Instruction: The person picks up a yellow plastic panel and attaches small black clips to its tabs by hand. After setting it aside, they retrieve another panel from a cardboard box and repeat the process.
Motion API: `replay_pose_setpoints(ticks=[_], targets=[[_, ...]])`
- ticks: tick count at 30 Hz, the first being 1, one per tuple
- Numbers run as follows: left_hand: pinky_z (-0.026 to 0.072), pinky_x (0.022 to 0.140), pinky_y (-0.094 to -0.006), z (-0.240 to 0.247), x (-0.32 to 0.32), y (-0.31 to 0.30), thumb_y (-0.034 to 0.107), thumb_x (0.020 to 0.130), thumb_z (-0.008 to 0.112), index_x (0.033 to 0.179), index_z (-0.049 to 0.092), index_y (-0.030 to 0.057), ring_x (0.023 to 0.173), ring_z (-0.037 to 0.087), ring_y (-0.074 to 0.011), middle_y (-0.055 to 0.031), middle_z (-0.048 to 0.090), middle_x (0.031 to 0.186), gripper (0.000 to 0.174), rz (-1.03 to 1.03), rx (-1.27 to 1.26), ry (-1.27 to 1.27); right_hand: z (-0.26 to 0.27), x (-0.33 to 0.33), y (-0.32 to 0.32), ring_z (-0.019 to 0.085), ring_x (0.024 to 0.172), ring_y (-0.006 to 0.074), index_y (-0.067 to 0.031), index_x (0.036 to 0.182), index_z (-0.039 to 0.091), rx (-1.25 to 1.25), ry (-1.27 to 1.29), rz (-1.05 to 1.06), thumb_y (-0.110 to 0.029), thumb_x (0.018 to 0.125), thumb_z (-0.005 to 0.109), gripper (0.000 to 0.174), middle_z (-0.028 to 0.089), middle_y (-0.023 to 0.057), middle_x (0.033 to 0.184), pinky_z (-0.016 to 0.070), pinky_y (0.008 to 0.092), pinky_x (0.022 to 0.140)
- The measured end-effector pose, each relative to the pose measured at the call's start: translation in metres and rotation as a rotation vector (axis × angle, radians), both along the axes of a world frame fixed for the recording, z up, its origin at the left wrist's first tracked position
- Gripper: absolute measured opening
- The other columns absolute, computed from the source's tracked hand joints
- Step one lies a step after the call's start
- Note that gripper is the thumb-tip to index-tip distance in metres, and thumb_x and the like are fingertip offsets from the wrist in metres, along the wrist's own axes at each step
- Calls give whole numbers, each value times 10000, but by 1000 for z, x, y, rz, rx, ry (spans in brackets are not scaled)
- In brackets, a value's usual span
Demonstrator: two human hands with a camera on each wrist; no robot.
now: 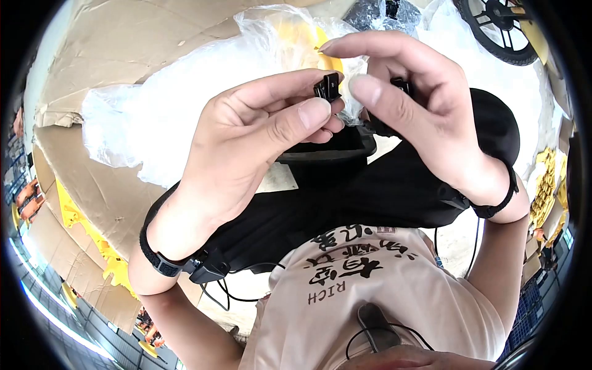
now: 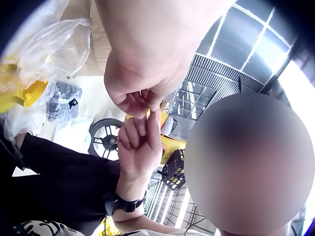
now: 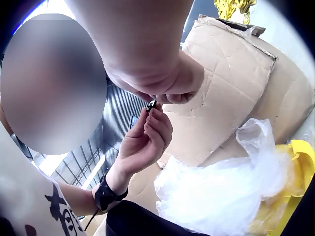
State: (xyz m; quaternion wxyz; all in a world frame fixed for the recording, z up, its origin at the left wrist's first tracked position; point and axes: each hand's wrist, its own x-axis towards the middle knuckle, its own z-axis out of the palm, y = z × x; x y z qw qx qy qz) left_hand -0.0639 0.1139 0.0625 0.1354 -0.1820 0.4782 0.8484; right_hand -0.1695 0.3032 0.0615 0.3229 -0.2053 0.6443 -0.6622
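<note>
My left hand (image 1: 237, 139) pinches a small black plastic part (image 1: 328, 87) between thumb and index finger, up in front of the body. Just right of it is my right hand (image 1: 425, 102), its thumb and index finger spread toward the part. Its other fingers curl over more small black pieces (image 1: 402, 85), mostly hidden in the palm. In the right wrist view the pinched black part (image 3: 150, 105) shows at the left fingertips, close under the right hand (image 3: 162, 81). The left wrist view shows both hands meeting at the fingertips, the part hidden there.
A black bin (image 1: 365, 148) stands below the hands between the black-trousered legs. Clear plastic bags (image 1: 185, 105) cover yellow parts (image 3: 300, 157) on flattened cardboard (image 1: 111, 166). A spoked wheel with a black tyre (image 1: 502, 31) lies at the far right.
</note>
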Motion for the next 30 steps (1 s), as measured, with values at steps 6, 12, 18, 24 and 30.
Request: replay_pose_setpoints(ticks=[6, 12, 18, 24, 30], targets=[[547, 903, -333, -6, 3, -7, 130, 964, 635, 1313, 563, -37, 980, 675, -208, -137, 676, 1139, 394, -82, 87, -6, 5, -6, 4, 478, 579, 55, 11, 1163, 682, 63, 536, 181, 22, 827, 724, 339, 624, 35, 778, 394, 199, 540], [544, 908, -339, -8, 4, -5, 135, 970, 628, 1289, 578, -44, 1000, 669, -207, -138, 678, 1127, 368, -66, 103, 5, 4, -3, 2, 489, 580, 61, 6, 1123, 702, 101, 483, 166, 42, 813, 726, 313, 626, 45, 770, 394, 203, 539], [548, 888, -328, -8, 4, -3, 131, 994, 590, 1266, 590, -46, 989, 666, -197, -142, 676, 1115, 324, -91, 43, 8, 8, -9, 2, 522, 597, 75, 8, 1094, 708, 99, 640, 230, 38, 816, 726, 280, 612, 53, 748, 396, 209, 537], [557, 865, -308, -2, 1, -5, 117, 989, 594, 1262, 588, -57, 969, 673, -195, -145, 676, 1112, 324, -114, -34, -43, 9, -13, 2, 557, 582, 117, 19, 1070, 708, 99, 837, 256, 47, 798, 726, 274, 600, 72, 725, 424, 246, 521], [566, 882, -329, 4, -4, -9, 120, 991, 589, 1281, 561, -68, 981, 683, -212, -158, 673, 1114, 347, -179, -61, -55, 9, -13, 3, 560, 574, 132, 31, 1073, 699, 82, 894, 245, 79, 786, 710, 292, 599, 78, 717, 427, 253, 510]])
